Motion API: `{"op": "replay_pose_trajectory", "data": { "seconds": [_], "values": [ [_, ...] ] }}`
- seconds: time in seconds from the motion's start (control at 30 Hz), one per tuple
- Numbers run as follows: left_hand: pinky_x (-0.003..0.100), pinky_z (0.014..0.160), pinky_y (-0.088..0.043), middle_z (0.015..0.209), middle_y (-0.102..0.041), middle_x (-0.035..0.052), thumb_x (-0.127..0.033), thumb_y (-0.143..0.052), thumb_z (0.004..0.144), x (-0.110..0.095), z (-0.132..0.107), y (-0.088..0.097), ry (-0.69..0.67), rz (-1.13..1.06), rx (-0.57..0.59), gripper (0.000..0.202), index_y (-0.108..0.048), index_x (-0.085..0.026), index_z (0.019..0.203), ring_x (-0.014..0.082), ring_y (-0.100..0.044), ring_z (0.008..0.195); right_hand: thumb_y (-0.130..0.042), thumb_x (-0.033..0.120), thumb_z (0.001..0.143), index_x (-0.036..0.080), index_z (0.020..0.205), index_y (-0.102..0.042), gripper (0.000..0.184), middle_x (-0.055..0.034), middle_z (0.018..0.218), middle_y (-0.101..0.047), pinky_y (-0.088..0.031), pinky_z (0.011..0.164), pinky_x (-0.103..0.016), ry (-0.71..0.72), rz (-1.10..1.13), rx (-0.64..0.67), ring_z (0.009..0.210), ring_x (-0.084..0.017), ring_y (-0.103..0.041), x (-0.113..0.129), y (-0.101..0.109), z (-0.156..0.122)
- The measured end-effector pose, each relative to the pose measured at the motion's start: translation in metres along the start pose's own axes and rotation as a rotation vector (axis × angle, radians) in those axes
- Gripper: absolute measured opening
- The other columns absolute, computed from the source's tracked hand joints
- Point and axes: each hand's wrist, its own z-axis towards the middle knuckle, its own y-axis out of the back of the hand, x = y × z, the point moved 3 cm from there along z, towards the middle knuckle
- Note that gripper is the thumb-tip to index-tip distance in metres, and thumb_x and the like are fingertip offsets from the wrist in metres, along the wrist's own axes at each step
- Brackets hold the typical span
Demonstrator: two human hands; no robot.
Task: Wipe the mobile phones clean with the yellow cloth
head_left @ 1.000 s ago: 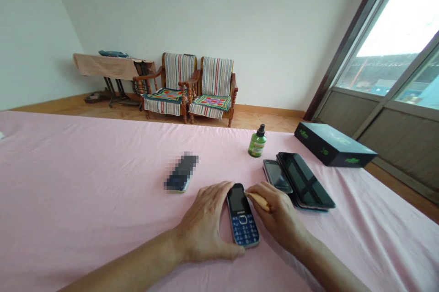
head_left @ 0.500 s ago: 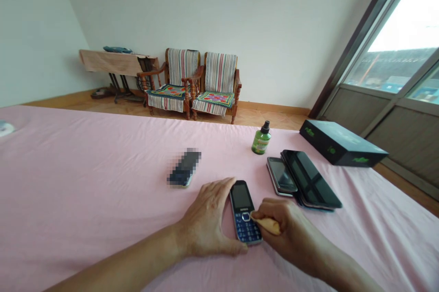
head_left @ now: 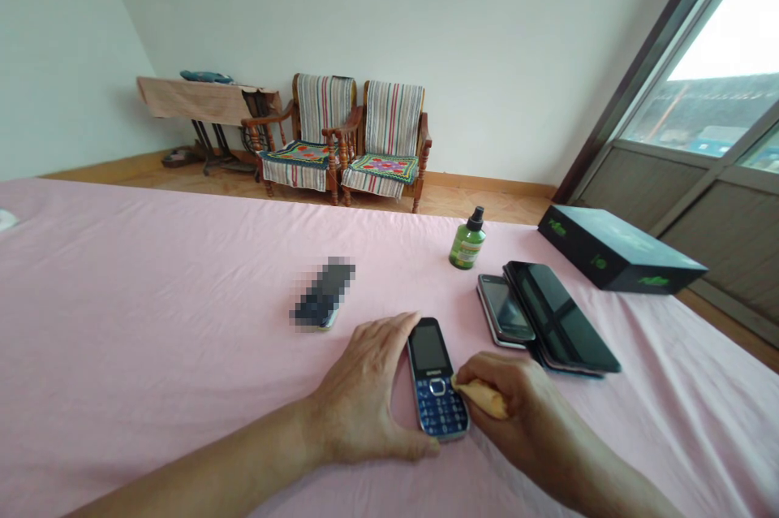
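Note:
A dark blue keypad phone (head_left: 436,380) lies face up on the pink cloth, its screen dark. My left hand (head_left: 359,396) braces it along the left, fingertips at its top corner and thumb by the bottom edge. Pinched in my right hand (head_left: 517,396) is a folded yellow cloth (head_left: 487,399); its tip touches the phone's right side, beside the upper keys. Farther off to the left sits a second phone-like object (head_left: 324,295), blurred into blocks.
To the right, a silver-edged phone (head_left: 507,311) lies against a stack topped by a black tablet (head_left: 563,319). A green spray bottle (head_left: 467,240) and a black box (head_left: 621,250) stand behind. The pink sheet (head_left: 152,282) covers the surface; two wooden chairs (head_left: 383,140) stand beyond it.
The yellow cloth's tip has shifted slightly right, from near the centre button toward the phone's edge. My left hand keeps its place on the phone. The view has shifted slightly.

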Motion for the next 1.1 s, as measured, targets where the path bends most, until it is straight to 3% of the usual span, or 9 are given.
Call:
{"op": "replay_pose_trajectory", "data": {
  "seconds": [0.37,0.47,0.7,0.93,1.1],
  "values": [
    [0.055,0.113,-0.027,0.150,-0.038,0.0170,-0.053,-0.087,0.049,0.002,0.000,-0.001,-0.019,-0.015,-0.014,0.120,-0.026,-0.019,0.147,0.0393,-0.036,0.135,-0.057,0.008,0.079,0.021,0.081,-0.069,0.018,0.0003,0.074,-0.067,-0.038,0.059,-0.025,0.075,0.035,0.037,0.068,-0.015,-0.061,0.007,-0.004,-0.001],
    [0.057,0.112,-0.027,0.150,-0.038,0.0166,-0.056,-0.085,0.051,0.002,0.000,-0.001,-0.030,-0.028,-0.020,0.119,-0.025,-0.021,0.148,0.0403,-0.036,0.135,-0.056,0.007,0.079,0.022,0.085,-0.068,0.020,0.0018,0.075,-0.068,-0.040,0.061,-0.024,0.050,0.053,0.012,0.070,-0.014,-0.062,0.008,0.003,-0.001],
    [0.056,0.112,-0.028,0.149,-0.039,0.0163,-0.056,-0.084,0.053,0.002,0.000,-0.001,-0.029,-0.031,-0.029,0.116,-0.026,-0.021,0.147,0.0399,-0.037,0.135,-0.056,0.003,0.076,0.022,0.082,-0.068,0.023,0.0020,0.072,-0.066,-0.037,0.058,-0.025,-0.018,0.003,0.110,0.066,-0.014,-0.060,0.005,0.004,-0.004],
    [0.055,0.113,-0.028,0.149,-0.039,0.0177,-0.056,-0.084,0.052,0.001,0.001,-0.001,-0.035,0.001,-0.022,0.117,-0.028,-0.017,0.147,0.0395,-0.037,0.135,-0.058,0.010,0.085,0.023,0.077,-0.073,0.021,-0.0014,0.077,-0.061,-0.039,0.063,-0.027,0.082,-0.035,0.072,0.072,-0.016,-0.059,0.013,0.003,0.001],
    [0.055,0.113,-0.028,0.149,-0.040,0.0167,-0.053,-0.085,0.052,0.000,0.001,-0.001,-0.037,-0.008,-0.027,0.116,-0.027,-0.018,0.146,0.0394,-0.038,0.134,-0.056,0.007,0.086,0.024,0.080,-0.073,0.025,-0.0022,0.079,-0.061,-0.038,0.063,-0.027,0.108,-0.032,0.083,0.073,-0.017,-0.058,0.023,-0.005,0.002]
  ]
}}
